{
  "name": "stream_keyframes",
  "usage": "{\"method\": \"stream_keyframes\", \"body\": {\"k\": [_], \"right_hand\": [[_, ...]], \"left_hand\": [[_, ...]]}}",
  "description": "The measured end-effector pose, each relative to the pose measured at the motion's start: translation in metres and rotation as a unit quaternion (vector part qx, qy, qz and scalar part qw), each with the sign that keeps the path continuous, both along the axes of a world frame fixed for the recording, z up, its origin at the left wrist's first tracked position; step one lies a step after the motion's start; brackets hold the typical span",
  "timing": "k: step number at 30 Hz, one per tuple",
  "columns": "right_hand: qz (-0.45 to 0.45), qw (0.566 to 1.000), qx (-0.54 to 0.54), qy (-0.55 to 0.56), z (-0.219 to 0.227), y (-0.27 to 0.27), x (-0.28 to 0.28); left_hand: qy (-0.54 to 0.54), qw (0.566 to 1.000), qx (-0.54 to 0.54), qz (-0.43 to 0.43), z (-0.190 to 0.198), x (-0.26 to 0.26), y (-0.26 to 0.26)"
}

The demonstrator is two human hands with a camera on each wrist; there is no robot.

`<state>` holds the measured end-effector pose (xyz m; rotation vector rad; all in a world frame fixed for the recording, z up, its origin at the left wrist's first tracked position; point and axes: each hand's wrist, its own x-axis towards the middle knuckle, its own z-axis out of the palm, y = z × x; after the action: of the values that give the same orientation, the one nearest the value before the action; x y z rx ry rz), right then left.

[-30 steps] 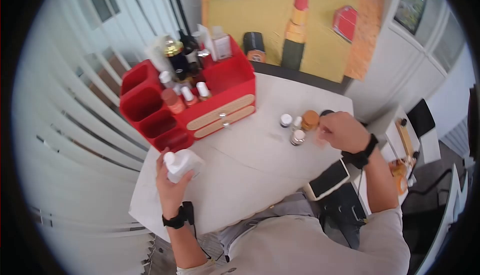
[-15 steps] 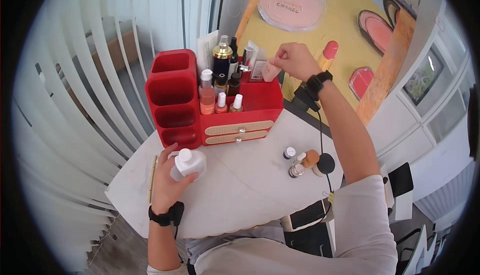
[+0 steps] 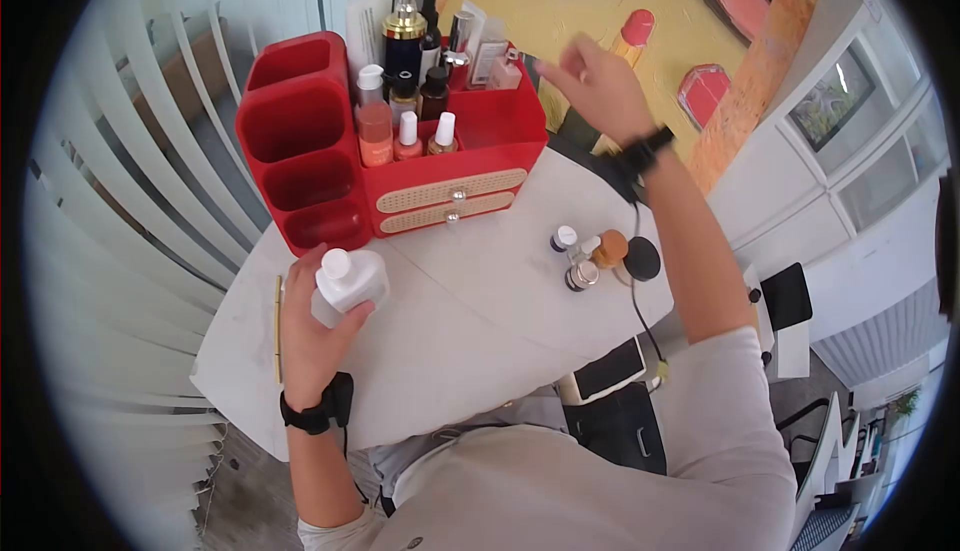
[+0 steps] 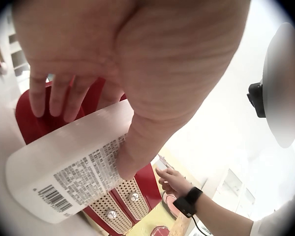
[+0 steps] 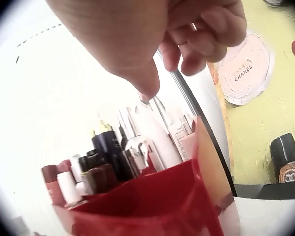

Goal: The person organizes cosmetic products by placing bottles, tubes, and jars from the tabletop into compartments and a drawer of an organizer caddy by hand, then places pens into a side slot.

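Observation:
My left hand (image 3: 318, 336) grips a white bottle (image 3: 352, 281) by its sides, in front of the red organizer (image 3: 400, 183). In the left wrist view the thumb lies on the labelled side of the bottle (image 4: 64, 172). Past the organizer's back right corner, my right hand (image 3: 608, 91) hangs in the air, empty, its thumb apart from loosely bent fingers. A small pink bottle (image 3: 505, 73) stands in that corner, beside a clear one (image 3: 487, 59). From the right wrist view, my right hand (image 5: 157, 39) is above the bottles, touching none.
Several small jars, one with an orange lid (image 3: 610, 249) and one with a black lid (image 3: 642, 259), stand on the right of the white table (image 3: 470, 311). A thin gold strip (image 3: 278, 331) lies at the left. A cable (image 3: 640, 316) hangs from the right wrist.
My right hand went from the small jars to the organizer with the pink bottle, let it go there and drew slightly away. My left hand still holds the white bottle.

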<state>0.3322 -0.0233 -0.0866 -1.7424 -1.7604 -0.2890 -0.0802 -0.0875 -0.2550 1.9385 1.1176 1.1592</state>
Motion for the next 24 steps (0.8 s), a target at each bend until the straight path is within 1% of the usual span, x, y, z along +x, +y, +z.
{"method": "stream_keyframes", "body": {"k": [2,3,4,5,7,9,10,12,13,15,16,18,19,21,22,23,24], "right_hand": [[0.015,0.987,-0.160,-0.019,-0.014,-0.052,0.008],[0.077,0.980,-0.172,-0.057,-0.029,-0.074,0.015],[0.139,0.969,-0.183,-0.094,-0.046,-0.097,0.021],[0.131,0.965,-0.207,-0.091,-0.059,-0.120,0.021],[0.087,0.961,-0.240,-0.102,-0.069,-0.153,0.006],[0.116,0.961,-0.228,-0.104,-0.076,-0.177,-0.004],[0.116,0.961,-0.228,-0.102,-0.083,-0.186,-0.006],[0.138,0.942,-0.178,-0.249,-0.102,-0.194,-0.006],[0.140,0.943,-0.171,-0.248,-0.114,-0.194,-0.004],[0.151,0.914,-0.176,-0.332,-0.132,-0.188,0.003],[0.152,0.916,-0.164,-0.332,-0.130,-0.186,0.002],[0.185,0.894,-0.222,-0.343,-0.119,-0.182,-0.003],[0.186,0.895,-0.215,-0.343,-0.109,-0.179,-0.008],[0.229,0.908,-0.222,-0.271,-0.081,-0.169,-0.021],[0.227,0.909,-0.216,-0.273,-0.066,-0.160,-0.025],[0.246,0.938,-0.171,-0.176,-0.049,-0.148,-0.028],[0.262,0.954,-0.124,-0.075,-0.034,-0.134,-0.030]], "left_hand": [[-0.029,0.999,-0.021,0.009,0.000,0.003,-0.001],[-0.028,0.999,-0.022,0.008,0.002,0.004,-0.003],[-0.049,0.998,-0.027,0.010,0.003,0.004,-0.004],[-0.071,0.997,-0.029,0.012,0.005,0.006,-0.003],[-0.071,0.997,-0.018,0.002,-0.002,0.002,0.000],[-0.071,0.997,-0.004,-0.007,-0.004,0.001,0.001],[-0.088,0.996,-0.021,-0.008,-0.004,0.001,0.000],[-0.103,0.994,-0.030,-0.007,-0.004,0.001,0.000],[-0.112,0.993,-0.037,-0.011,-0.006,0.000,0.001],[-0.118,0.992,-0.034,-0.011,-0.008,-0.001,0.003],[-0.119,0.992,-0.039,-0.013,-0.008,-0.001,0.003],[-0.106,0.994,-0.038,-0.010,-0.011,-0.002,0.005],[-0.104,0.994,-0.031,-0.008,-0.008,-0.002,0.004],[-0.080,0.997,-0.009,-0.012,-0.004,0.000,0.003],[-0.094,0.995,-0.029,-0.010,-0.005,-0.001,0.003],[-0.094,0.995,-0.025,-0.011,-0.004,0.000,0.004],[-0.100,0.994,-0.034,-0.011,-0.004,0.001,0.003]]}}
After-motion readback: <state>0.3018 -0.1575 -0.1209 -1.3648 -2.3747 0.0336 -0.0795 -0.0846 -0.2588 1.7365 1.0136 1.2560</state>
